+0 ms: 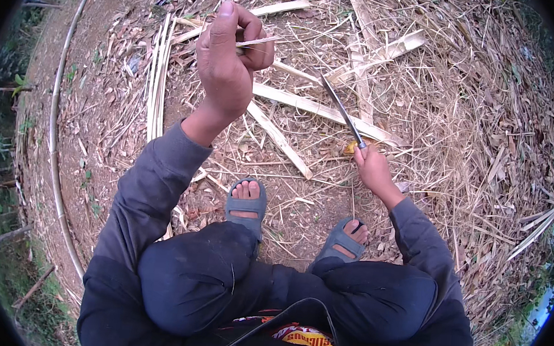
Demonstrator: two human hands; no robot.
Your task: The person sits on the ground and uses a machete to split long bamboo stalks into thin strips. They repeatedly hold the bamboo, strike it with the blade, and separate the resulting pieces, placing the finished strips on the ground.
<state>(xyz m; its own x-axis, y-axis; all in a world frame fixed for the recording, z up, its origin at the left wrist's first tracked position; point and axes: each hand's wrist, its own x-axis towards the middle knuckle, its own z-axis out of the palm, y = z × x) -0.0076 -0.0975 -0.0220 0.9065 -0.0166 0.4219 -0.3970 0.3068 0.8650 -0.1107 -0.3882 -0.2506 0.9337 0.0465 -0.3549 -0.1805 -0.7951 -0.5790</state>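
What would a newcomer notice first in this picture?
Probably the knife in the right hand, pointing up and left. Next, the left hand, upper left of centre, holding a thin pale strip, then flat slats crossing on the ground toward the upper right.

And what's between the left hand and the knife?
In the head view, pale wood strips lie on the ground between the left hand and the knife.

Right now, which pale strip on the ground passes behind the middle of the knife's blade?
The long strip running from beside the left hand to above the right hand; the shorter strip below it slants down clear of the blade.
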